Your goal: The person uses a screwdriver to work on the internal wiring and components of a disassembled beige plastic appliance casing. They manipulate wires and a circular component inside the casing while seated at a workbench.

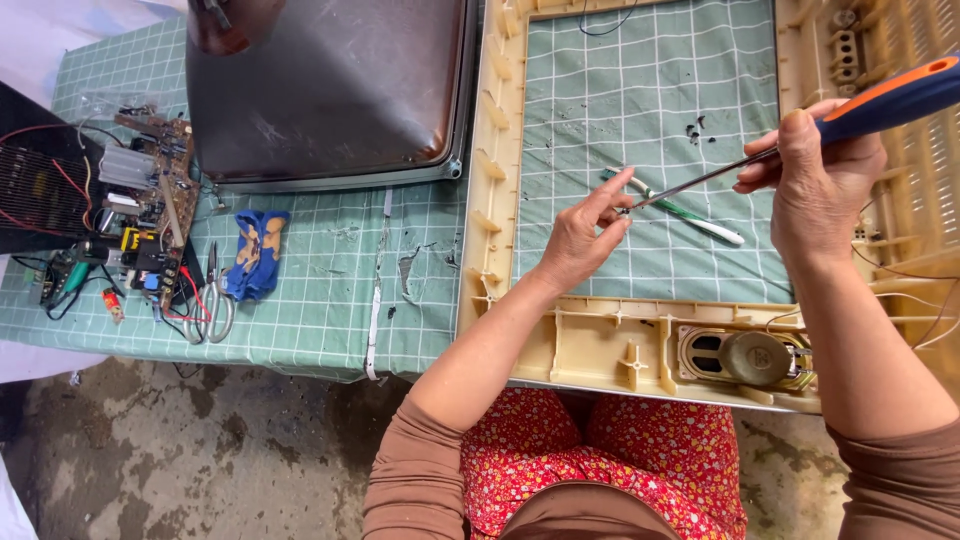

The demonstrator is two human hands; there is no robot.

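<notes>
**Screwdriver held over an open beige frame**

The right hand (815,185) is closed around a screwdriver (790,135) with a blue and orange handle, gripping it where the handle meets the metal shaft. The shaft slants down and to the left, above the desk (330,290). The left hand (585,235) pinches the tip of the shaft between thumb and forefinger, its other fingers loosely curled; whether something small sits at the tip is too fine to tell.

Both hands hover inside the opening of a large beige plastic frame (600,345) that lies flat on the desk, which is covered in a green checked cloth. Just under the shaft, on the cloth inside the frame, lies a white and green toothbrush (680,210), apart from the hands. A round speaker (750,357) is set in the near edge of the frame, close to the right forearm, with thin wires running off to the right.

Left of the frame rests a picture tube (330,90), its dark rounded glass facing up. Further left sits a circuit board (150,215) with red and black wires, beside a black box. Between the board and the frame lie scissors (212,300) and a crumpled blue glove (255,255). The person wears brown sleeves and a red flowered garment, and the floor below is bare concrete.
</notes>
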